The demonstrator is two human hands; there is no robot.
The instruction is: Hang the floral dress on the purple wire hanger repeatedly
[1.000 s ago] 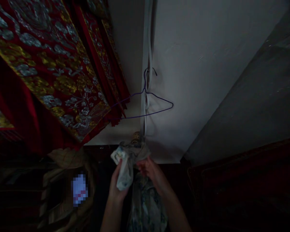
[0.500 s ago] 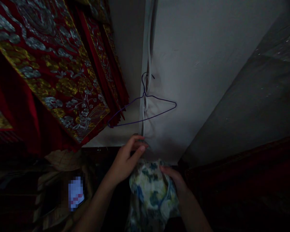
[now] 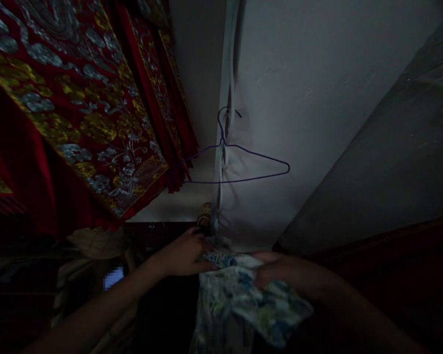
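Observation:
A light cloth garment with a blue, green and yellow print hangs bunched between my two hands, low in the view. My left hand pinches its upper left edge. On the other side, my right hand grips a fold of it, fingers closed over the fabric. Which part of the garment is uppermost I cannot tell. Above both hands a dark purple wire hanger hangs by its hook in front of the wall, bare and apart from my hands.
Red cloth embroidered in gold and silver drapes at the left. A white cable runs down the pale wall. A clog-type shoe shows behind my left hand. A lit, blurred screen glows at lower left.
My left hand has come down and taken hold of the garment's edge. My right hand has folded over more cloth, and the garment has spread right. The hanger has turned slightly.

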